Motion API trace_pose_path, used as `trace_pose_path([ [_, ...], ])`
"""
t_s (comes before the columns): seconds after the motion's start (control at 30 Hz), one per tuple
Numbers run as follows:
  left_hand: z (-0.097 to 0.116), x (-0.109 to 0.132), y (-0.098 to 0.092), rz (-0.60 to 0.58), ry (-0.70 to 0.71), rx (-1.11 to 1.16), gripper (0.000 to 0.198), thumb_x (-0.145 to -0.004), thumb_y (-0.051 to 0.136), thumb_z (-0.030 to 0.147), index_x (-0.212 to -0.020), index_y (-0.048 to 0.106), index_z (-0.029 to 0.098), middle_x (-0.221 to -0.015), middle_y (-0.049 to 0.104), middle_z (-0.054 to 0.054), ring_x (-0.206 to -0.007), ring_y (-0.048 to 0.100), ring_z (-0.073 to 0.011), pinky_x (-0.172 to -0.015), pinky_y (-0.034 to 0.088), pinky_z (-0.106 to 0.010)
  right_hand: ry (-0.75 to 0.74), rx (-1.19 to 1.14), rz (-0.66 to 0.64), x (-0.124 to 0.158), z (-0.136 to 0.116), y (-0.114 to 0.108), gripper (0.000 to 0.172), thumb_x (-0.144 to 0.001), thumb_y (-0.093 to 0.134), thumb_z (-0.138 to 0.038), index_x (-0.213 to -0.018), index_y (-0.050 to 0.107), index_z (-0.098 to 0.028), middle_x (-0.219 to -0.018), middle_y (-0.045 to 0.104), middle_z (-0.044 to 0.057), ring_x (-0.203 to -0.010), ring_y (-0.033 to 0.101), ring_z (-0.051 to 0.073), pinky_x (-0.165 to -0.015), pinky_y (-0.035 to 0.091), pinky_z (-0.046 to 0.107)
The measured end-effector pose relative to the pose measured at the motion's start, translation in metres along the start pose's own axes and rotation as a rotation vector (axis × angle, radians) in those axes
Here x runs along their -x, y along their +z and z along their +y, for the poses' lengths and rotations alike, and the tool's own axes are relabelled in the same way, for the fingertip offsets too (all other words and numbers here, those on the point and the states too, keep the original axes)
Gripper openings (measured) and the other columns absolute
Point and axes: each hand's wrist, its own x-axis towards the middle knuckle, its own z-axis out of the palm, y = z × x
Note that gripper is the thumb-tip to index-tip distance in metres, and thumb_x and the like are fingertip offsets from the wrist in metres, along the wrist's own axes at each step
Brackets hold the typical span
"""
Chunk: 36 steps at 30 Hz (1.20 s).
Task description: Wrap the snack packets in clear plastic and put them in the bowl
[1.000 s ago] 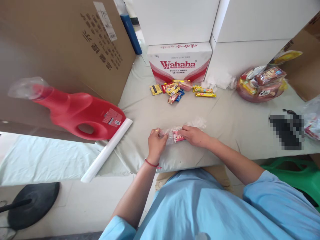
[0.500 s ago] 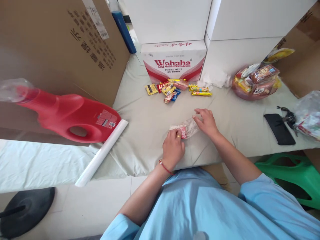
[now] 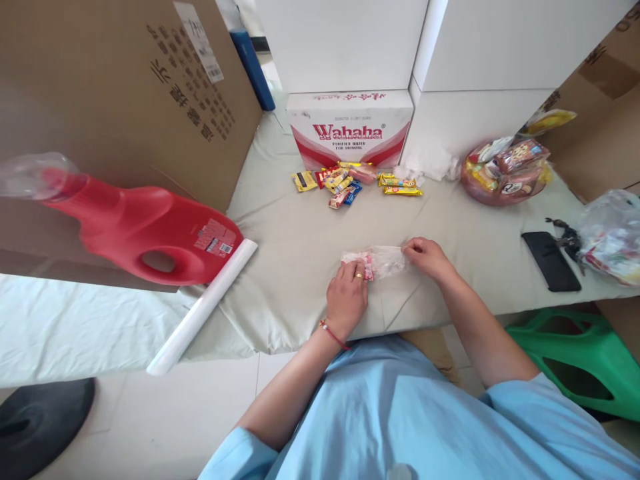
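A clear plastic bag with a red-and-white printed part lies on the cloth-covered table in front of me. My left hand rests on its printed end, fingers laid flat over it and pressing it to the cloth. At the bag's other end, my right hand pinches the clear edge between thumb and fingers. The plastic stretches out between both hands. Beyond them lies a small pile of wrapped snacks, with yellow snack sticks beside it.
A white-and-red Wahaba-style water carton stands behind the snacks. To the left are a red jug, a white roll and a large cardboard box. A snack-filled bowl, a black phone and a plastic bag sit right.
My right hand has moved right and slightly nearer me, closing from spread fingers into a pinch on the bag's edge. The clear plastic is now drawn out straighter. My left hand stays on the printed end.
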Motion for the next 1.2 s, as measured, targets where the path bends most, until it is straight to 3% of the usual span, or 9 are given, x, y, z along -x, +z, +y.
trace_pose_path([
  [0.17, -0.001, 0.005, 0.009, 0.046, -0.003, -0.027, 0.046, -0.100, 0.052, 0.017, -0.146, 0.051, 0.016, -0.140, 0.064, -0.015, -0.124, 0.058, -0.0293, -0.096, 0.052, -0.041, 0.122, 0.120, 0.030, -0.002, -0.006, 0.010, 0.045, -0.092, 0.059, -0.060, -0.114, 0.067, -0.022, -0.090, 0.072, 0.010, -0.082, 0.068, 0.025, -0.076, 0.051, 0.036],
  [0.3, -0.001, 0.010, 0.013, 0.048, 0.003, -0.068, 0.051, -0.101, 0.050, 0.017, -0.152, 0.048, 0.017, -0.144, 0.061, -0.016, -0.123, 0.058, -0.0298, -0.094, 0.051, -0.041, -0.062, 0.296, -0.100, 0.001, -0.014, 0.023, 0.024, -0.089, 0.066, -0.046, -0.090, 0.072, -0.023, -0.092, 0.070, 0.010, -0.092, 0.067, 0.027, -0.088, 0.050, 0.039],
  [0.4, 0.001, 0.010, 0.012, 0.023, 0.028, -0.129, 0.051, -0.102, 0.048, 0.016, -0.153, 0.050, 0.021, -0.144, 0.062, -0.016, -0.119, 0.059, -0.0303, -0.088, 0.050, -0.042, -0.134, 0.251, 0.019, 0.008, -0.016, 0.023, 0.020, -0.089, 0.062, -0.039, -0.080, 0.069, -0.023, -0.093, 0.067, 0.009, -0.095, 0.064, 0.026, -0.089, 0.050, 0.038],
  [0.57, 0.007, 0.006, 0.012, 0.044, 0.041, -0.191, 0.045, -0.105, 0.044, 0.019, -0.148, 0.057, 0.021, -0.141, 0.064, -0.016, -0.121, 0.059, -0.0319, -0.089, 0.048, -0.046, -0.170, 0.141, -0.007, 0.015, -0.045, 0.021, 0.015, -0.092, 0.060, -0.037, -0.087, 0.064, -0.023, -0.078, 0.065, 0.001, -0.079, 0.063, 0.020, -0.073, 0.048, 0.030],
  [0.7, 0.005, 0.002, 0.014, 0.058, 0.064, -0.159, 0.041, -0.103, 0.044, 0.013, -0.137, 0.065, 0.015, -0.139, 0.065, -0.018, -0.134, 0.055, -0.0334, -0.099, 0.048, -0.048, -0.286, 0.344, -0.099, 0.012, -0.095, 0.048, 0.014, -0.092, 0.056, -0.017, -0.099, 0.068, -0.021, -0.095, 0.072, 0.005, -0.089, 0.064, 0.019, -0.081, 0.046, 0.029],
  [0.8, -0.004, 0.002, 0.008, 0.037, 0.078, -0.080, 0.035, -0.098, 0.047, 0.010, -0.125, 0.070, 0.009, -0.135, 0.067, -0.023, -0.134, 0.057, -0.0340, -0.104, 0.049, -0.048, -0.261, 0.526, -0.223, 0.011, -0.123, 0.074, 0.020, -0.097, 0.053, -0.015, -0.107, 0.069, -0.019, -0.107, 0.072, 0.010, -0.091, 0.065, 0.020, -0.080, 0.046, 0.029],
  [0.93, -0.023, 0.019, -0.015, 0.013, 0.107, 0.036, 0.034, -0.094, 0.052, 0.018, -0.122, 0.071, 0.015, -0.142, 0.064, -0.021, -0.135, 0.057, -0.0355, -0.114, 0.044, -0.059, -0.320, 0.596, -0.301, 0.021, -0.129, 0.097, 0.022, -0.100, 0.054, -0.017, -0.116, 0.068, -0.017, -0.113, 0.069, 0.013, -0.089, 0.065, 0.023, -0.079, 0.049, 0.032],
  [1.07, -0.050, 0.043, -0.039, 0.132, 0.071, 0.120, 0.032, -0.098, 0.050, 0.025, -0.121, 0.072, 0.023, -0.135, 0.071, -0.012, -0.142, 0.054, -0.0333, -0.118, 0.041, -0.061, -0.436, 0.634, -0.221, 0.042, -0.117, 0.108, 0.020, -0.101, 0.058, -0.026, -0.117, 0.066, -0.016, -0.119, 0.066, 0.016, -0.108, 0.061, 0.030, -0.092, 0.050, 0.040],
  [1.2, -0.077, 0.058, -0.042, 0.237, 0.053, 0.107, 0.021, -0.098, 0.053, 0.024, -0.104, 0.073, 0.020, -0.114, 0.076, -0.012, -0.129, 0.062, -0.0334, -0.111, 0.048, -0.056, -0.503, 0.685, -0.142, 0.055, -0.106, 0.115, 0.044, -0.092, 0.074, -0.044, -0.127, 0.062, -0.019, -0.124, 0.063, 0.016, -0.115, 0.054, 0.034, -0.097, 0.049, 0.048],
])
